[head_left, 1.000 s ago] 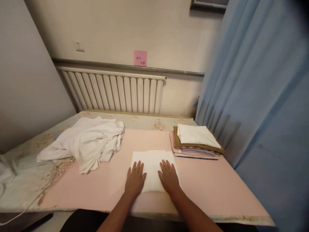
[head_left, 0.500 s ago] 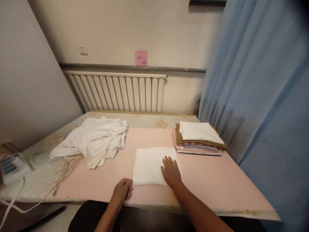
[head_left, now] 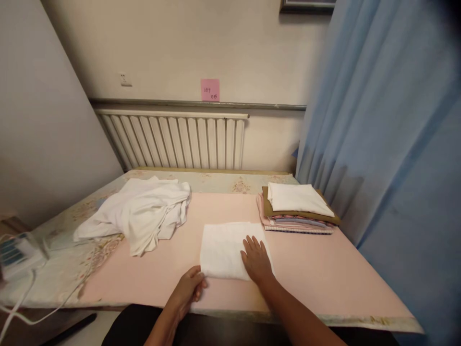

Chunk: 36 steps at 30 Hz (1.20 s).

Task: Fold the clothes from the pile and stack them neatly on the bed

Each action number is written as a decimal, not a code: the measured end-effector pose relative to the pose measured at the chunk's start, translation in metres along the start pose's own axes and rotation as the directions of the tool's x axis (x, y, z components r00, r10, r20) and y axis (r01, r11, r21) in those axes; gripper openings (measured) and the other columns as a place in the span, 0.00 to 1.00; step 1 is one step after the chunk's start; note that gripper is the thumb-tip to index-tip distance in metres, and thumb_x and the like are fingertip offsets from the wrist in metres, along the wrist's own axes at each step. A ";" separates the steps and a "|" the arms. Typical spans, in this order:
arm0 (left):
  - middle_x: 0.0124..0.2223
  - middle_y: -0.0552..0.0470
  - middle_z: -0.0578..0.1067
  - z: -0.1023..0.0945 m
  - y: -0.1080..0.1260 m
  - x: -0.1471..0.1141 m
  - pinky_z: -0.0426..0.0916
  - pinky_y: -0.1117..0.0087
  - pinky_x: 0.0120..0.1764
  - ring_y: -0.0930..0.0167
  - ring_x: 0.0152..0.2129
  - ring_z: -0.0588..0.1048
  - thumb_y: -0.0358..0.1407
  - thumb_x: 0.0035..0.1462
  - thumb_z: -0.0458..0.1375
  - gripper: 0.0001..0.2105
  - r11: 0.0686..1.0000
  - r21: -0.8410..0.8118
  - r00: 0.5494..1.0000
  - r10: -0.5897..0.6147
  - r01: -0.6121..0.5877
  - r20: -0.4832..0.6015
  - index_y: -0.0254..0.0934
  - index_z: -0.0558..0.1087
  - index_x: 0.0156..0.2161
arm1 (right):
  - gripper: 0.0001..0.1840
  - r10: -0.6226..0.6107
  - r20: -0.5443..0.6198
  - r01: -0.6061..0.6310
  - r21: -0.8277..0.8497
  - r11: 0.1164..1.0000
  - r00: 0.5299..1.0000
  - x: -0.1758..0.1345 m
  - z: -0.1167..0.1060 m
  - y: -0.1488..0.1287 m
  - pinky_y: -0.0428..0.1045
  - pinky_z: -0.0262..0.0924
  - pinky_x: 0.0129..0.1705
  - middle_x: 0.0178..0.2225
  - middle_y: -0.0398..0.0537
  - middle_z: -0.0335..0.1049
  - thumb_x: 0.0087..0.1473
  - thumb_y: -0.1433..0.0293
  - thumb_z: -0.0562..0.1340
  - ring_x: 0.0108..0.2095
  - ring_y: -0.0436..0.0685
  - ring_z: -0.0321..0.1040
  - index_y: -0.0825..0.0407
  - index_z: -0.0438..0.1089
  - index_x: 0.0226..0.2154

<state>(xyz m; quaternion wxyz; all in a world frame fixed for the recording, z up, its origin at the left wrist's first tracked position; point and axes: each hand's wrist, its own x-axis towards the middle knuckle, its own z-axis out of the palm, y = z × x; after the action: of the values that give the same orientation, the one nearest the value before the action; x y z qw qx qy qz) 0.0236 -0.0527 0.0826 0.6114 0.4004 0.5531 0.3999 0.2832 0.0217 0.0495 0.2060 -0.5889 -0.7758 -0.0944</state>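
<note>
In the head view, the white cloth (head_left: 223, 251) lies at six o'clock, partly hidden under the right hand (head_left: 257, 262), fingers flat, spread; the left hand (head_left: 188, 287) curls at its eight-o'clock corner, any grip unclear, a folded stack (head_left: 300, 201) at its two o'clock.

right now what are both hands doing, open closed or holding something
Left hand: curled at the near left corner of the flat white cloth; whether gripping cannot be told.
Right hand: open, resting on the cloth.
</note>
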 end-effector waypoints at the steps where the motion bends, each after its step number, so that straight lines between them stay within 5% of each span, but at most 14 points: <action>1: 0.23 0.60 0.70 0.000 -0.001 0.001 0.46 0.77 0.15 0.82 0.11 0.56 0.48 0.49 0.56 0.16 0.998 0.060 1.000 -0.027 0.028 -0.005 0.38 0.62 0.35 | 0.23 -0.001 0.004 0.001 0.002 1.000 1.000 0.000 0.000 0.000 0.61 0.41 0.62 0.62 0.49 0.57 0.63 0.62 0.49 0.63 0.63 0.49 0.50 0.63 0.57; 12: 0.14 0.62 0.65 0.008 -0.001 0.015 0.44 0.76 0.14 0.79 0.06 0.55 0.47 0.51 0.52 0.13 0.907 0.396 0.988 -0.103 0.140 -0.114 0.43 0.55 0.28 | 0.23 0.002 0.005 -0.002 0.009 1.000 1.000 0.000 0.000 0.000 0.61 0.40 0.63 0.62 0.49 0.56 0.63 0.62 0.49 0.64 0.63 0.47 0.50 0.63 0.57; 19: 0.17 0.63 0.59 0.002 0.007 0.013 0.50 0.74 0.22 0.76 0.14 0.58 0.41 0.49 0.53 0.13 0.834 0.552 0.973 0.115 0.015 -0.200 0.42 0.53 0.23 | 0.23 0.012 -0.008 -0.012 0.009 1.000 1.000 0.001 0.001 0.001 0.60 0.41 0.63 0.62 0.48 0.57 0.63 0.62 0.49 0.63 0.62 0.48 0.49 0.64 0.56; 24: 0.22 0.60 0.58 0.003 0.015 0.015 0.54 0.72 0.29 0.73 0.23 0.62 0.40 0.46 0.53 0.10 0.744 0.659 0.917 0.330 -0.108 -0.223 0.41 0.55 0.23 | 0.23 0.023 -0.016 -0.022 0.025 0.999 1.000 0.001 0.001 0.001 0.60 0.40 0.63 0.62 0.48 0.57 0.63 0.60 0.49 0.63 0.62 0.48 0.49 0.64 0.56; 36: 0.23 0.61 0.55 0.001 0.008 0.028 0.54 0.72 0.29 0.73 0.23 0.58 0.39 0.43 0.53 0.09 0.803 0.569 0.936 0.317 -0.179 -0.152 0.42 0.55 0.25 | 0.23 0.031 -0.016 -0.031 0.052 0.998 0.999 0.001 0.000 0.000 0.60 0.40 0.63 0.61 0.48 0.58 0.62 0.61 0.50 0.63 0.62 0.49 0.49 0.65 0.56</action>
<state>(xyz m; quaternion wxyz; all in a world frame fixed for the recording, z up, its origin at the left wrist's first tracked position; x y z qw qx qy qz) 0.0257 -0.0240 0.0807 0.3421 0.5761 0.6559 0.3477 0.2833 0.0229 0.0497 0.2293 -0.5944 -0.7670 -0.0762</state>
